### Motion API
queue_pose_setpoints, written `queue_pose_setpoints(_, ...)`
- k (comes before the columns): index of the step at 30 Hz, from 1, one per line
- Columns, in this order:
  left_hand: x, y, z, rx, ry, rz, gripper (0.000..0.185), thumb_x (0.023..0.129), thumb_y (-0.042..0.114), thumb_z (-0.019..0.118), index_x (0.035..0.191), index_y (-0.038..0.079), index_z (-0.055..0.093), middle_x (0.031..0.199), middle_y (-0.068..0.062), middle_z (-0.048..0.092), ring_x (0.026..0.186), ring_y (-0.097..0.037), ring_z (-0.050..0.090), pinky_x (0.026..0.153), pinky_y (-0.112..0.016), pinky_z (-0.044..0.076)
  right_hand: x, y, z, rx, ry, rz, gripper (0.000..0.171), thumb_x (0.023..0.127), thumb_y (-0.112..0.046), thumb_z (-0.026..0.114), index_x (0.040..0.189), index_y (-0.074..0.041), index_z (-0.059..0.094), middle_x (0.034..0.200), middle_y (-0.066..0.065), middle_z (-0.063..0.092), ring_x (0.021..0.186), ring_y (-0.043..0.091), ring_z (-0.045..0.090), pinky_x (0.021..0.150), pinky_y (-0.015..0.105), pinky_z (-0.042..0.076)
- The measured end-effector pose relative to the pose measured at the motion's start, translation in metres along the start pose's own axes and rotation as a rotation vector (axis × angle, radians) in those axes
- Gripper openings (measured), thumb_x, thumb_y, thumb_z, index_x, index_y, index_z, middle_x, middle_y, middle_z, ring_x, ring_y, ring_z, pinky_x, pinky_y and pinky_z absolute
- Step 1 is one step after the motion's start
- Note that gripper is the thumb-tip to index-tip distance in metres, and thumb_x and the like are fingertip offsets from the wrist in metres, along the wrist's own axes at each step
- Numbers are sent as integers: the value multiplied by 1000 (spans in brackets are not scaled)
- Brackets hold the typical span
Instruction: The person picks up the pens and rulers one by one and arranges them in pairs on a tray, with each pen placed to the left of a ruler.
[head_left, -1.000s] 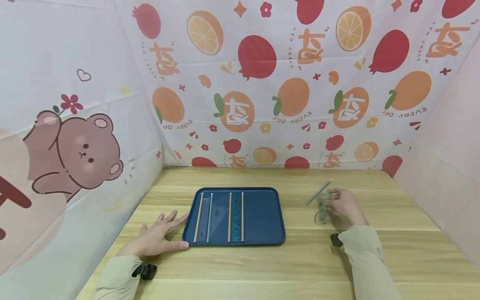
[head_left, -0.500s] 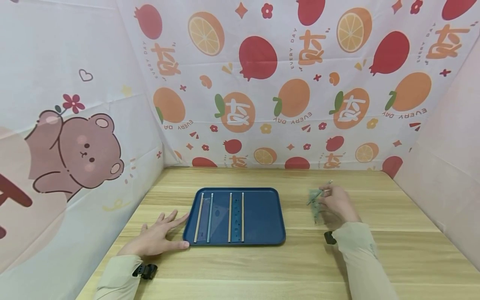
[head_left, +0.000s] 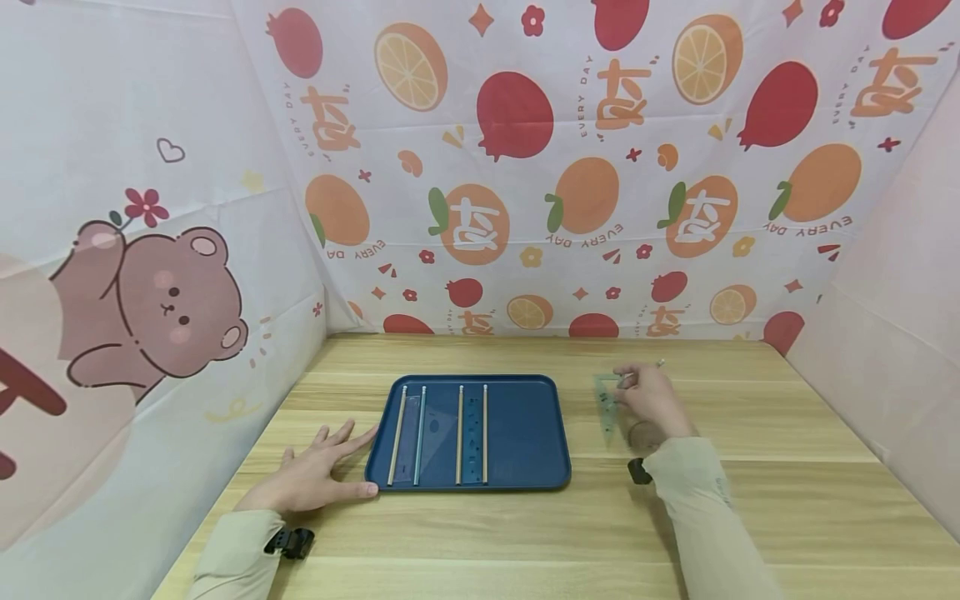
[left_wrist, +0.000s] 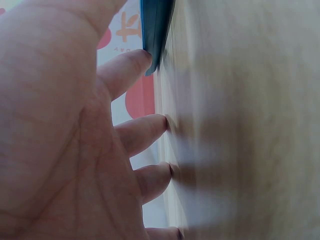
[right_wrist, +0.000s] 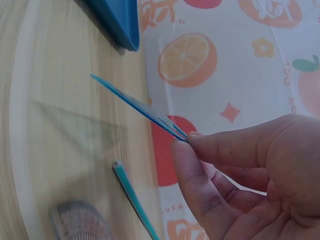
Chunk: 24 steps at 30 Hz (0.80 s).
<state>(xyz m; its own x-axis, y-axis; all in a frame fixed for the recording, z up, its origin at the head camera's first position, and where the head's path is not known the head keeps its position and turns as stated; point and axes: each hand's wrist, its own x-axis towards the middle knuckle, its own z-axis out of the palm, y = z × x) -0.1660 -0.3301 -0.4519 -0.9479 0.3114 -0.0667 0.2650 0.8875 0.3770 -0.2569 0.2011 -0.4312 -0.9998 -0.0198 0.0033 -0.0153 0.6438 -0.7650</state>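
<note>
My right hand (head_left: pixel 651 400) pinches a see-through blue-green set square (head_left: pixel 606 408) between thumb and forefinger. In the right wrist view the set square (right_wrist: pixel 137 106) is held tilted above the table, casting a shadow. Under it lie a green pencil (right_wrist: pixel 132 197) and a clear protractor (right_wrist: pixel 80 222), partly cut off by the frame. My left hand (head_left: pixel 311 477) rests with spread fingers at the left side of the blue tray (head_left: pixel 528 433). Its thumb and forefinger touch the tray's edge; in the left wrist view the other fingertips (left_wrist: pixel 162 122) touch the table.
Side by side in the tray lie several pencils (head_left: pixel 460 437), a clear ruler (head_left: pixel 407 437), a transparent set square (head_left: pixel 438 429) and a blue ruler (head_left: pixel 472 442). The tray's right part shows bare. Printed cloth (head_left: pixel 420 167) stands behind and beside the wooden table (head_left: pixel 525 542).
My right hand has moved left toward the tray, lifting the set square past the green pencil and away from the protractor. My left hand and the tray have stayed put.
</note>
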Motion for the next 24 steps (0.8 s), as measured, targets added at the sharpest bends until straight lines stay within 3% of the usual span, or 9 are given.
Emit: queue_pose_setpoints(24,-1,4,-3,-26,-8,-12,97,87,64,81,166,21,43,172,-35,28,152,-75,15,98,-102,9,8,-27,35,70,-26,-31,42,99,-1,71,141,5,63,101,14,65,79,17,66,69,25,57)
